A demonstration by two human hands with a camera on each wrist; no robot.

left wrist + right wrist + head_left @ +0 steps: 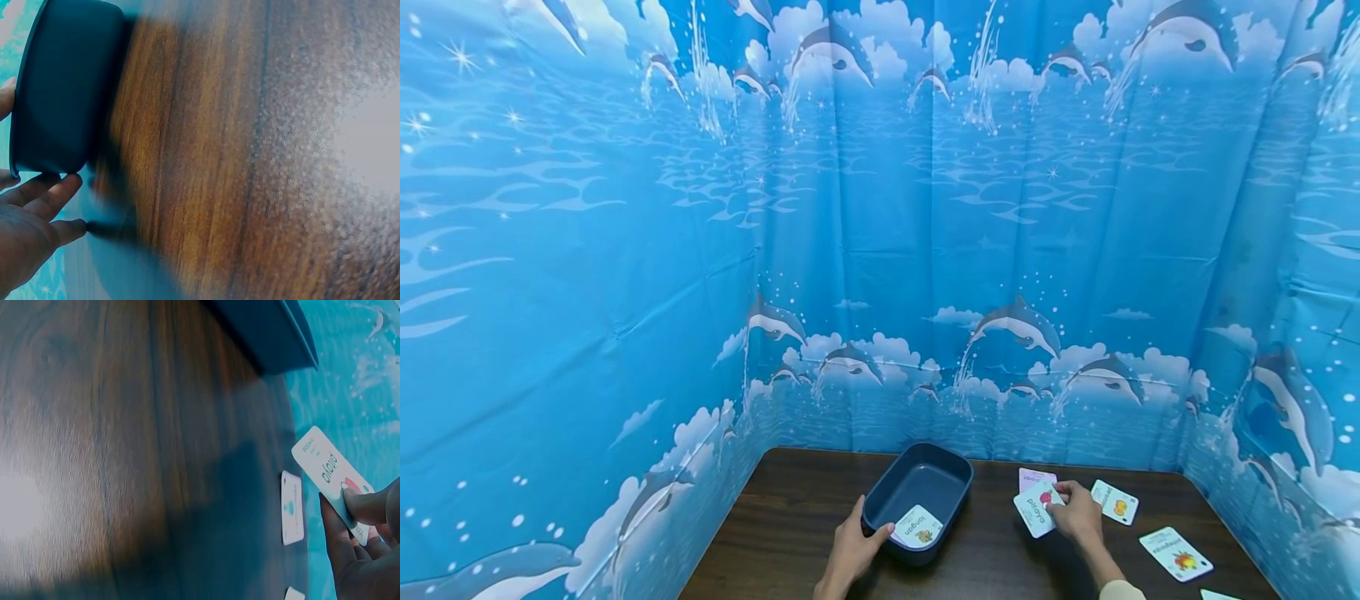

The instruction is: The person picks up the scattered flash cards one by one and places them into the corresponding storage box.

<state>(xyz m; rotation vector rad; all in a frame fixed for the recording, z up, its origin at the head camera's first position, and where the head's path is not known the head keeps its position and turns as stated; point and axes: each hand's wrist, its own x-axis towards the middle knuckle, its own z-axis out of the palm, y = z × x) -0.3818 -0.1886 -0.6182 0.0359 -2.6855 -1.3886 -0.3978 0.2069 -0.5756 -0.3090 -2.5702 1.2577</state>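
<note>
Far left, dolphin curtain (625, 250), then the left hand (848, 552) gripping the side of a dark tray (921, 487) on the wooden table (760, 533), thumb over the rim and fingers outside. The longan card (919, 527) sits in the tray's near end. Moving right, I can see a pink card (1036, 477) partly hidden behind the piraya card (1032, 510), which the right hand (1078, 518) has pinched up off the table. Past that hand there's a card with orange fruit (1116, 502), then another fruit card (1177, 554) nearer me, plus a cut-off card (1216, 595) at the bottom edge.
</note>
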